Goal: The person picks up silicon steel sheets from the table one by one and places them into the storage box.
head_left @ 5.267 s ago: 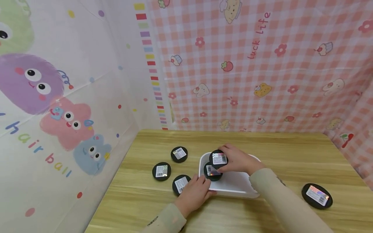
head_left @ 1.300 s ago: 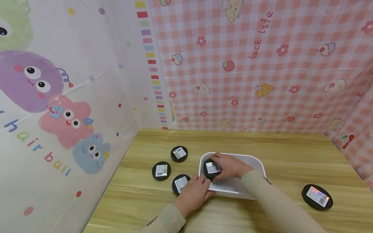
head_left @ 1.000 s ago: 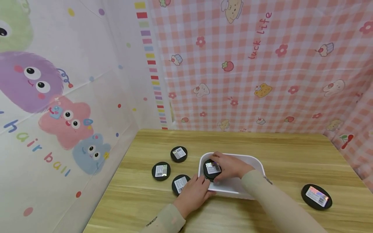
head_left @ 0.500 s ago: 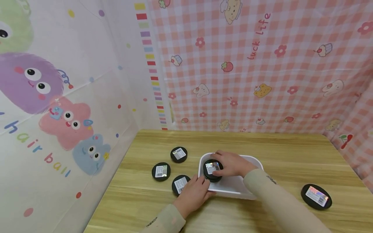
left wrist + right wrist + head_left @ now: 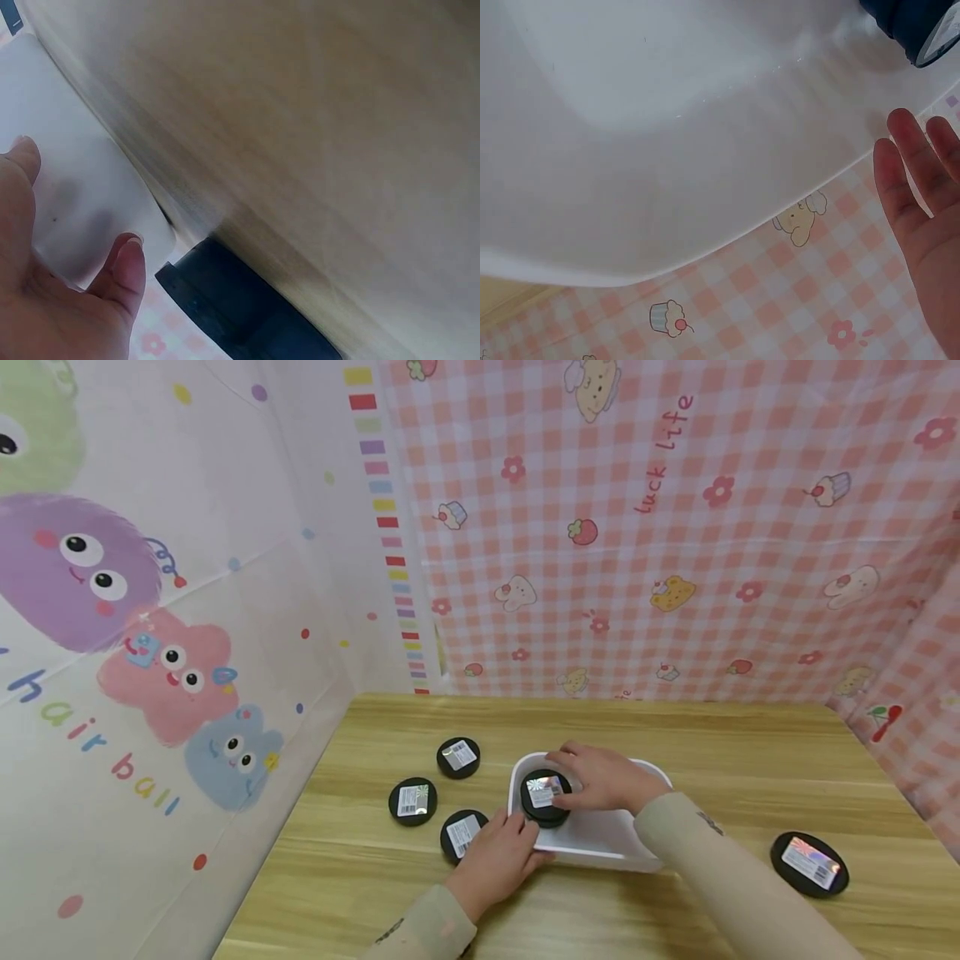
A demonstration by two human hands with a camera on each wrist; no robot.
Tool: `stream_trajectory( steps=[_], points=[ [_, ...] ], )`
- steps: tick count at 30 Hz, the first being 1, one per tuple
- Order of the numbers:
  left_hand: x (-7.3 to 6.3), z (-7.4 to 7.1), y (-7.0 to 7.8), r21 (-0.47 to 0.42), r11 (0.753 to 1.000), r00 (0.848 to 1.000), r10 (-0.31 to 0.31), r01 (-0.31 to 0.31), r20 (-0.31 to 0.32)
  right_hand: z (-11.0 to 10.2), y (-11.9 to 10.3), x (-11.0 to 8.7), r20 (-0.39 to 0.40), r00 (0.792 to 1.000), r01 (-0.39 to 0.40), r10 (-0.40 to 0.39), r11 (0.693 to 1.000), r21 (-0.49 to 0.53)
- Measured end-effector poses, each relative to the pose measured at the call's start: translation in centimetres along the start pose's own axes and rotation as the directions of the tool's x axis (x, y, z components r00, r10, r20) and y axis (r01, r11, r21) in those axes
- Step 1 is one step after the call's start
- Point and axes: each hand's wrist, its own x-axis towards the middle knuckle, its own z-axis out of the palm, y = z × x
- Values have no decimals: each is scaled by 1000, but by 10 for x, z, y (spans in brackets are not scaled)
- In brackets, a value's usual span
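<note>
A white bin [image 5: 600,858] holds a stack of black round tubs [image 5: 543,792] at its left end, a white label on the top one. My left hand [image 5: 495,857] grips the bin's near left rim; in the left wrist view its thumb and a finger lie against the white wall. Over the bin, my right hand [image 5: 606,777] hovers at the right of the stack with loosely spread fingers. The right wrist view has its fingers [image 5: 904,142] apart from the dark stack [image 5: 900,19]. Behind the left hand, a black tub [image 5: 460,833] is partly hidden.
Two more labelled black tubs, one nearer [image 5: 412,801] and one farther [image 5: 458,757], lie left of the bin. Another tub [image 5: 810,863] lies alone at the right. Patterned cloth [image 5: 637,568] hangs behind the wooden table [image 5: 720,727].
The right hand has lowered a black tub onto the one in the bin, let go of it and drawn slightly up and right. The left hand has stayed on the rim.
</note>
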Motion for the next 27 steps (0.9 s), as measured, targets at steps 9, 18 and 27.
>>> stream_trajectory(
  steps=[9,18,27],
  points=[
    [0,3,1,3,1000,1000,-13,13,-3,-3,-1,-11,-49,999,7,-6,1000,6],
    [0,3,0,11,1000,1000,-12,12,-22,-4,2,-21,-118,993,5,-6,1000,-13],
    [0,3,2,17,1000,1000,-19,19,-10,-4,7,-31,-161,987,11,-17,999,-33]
  ],
)
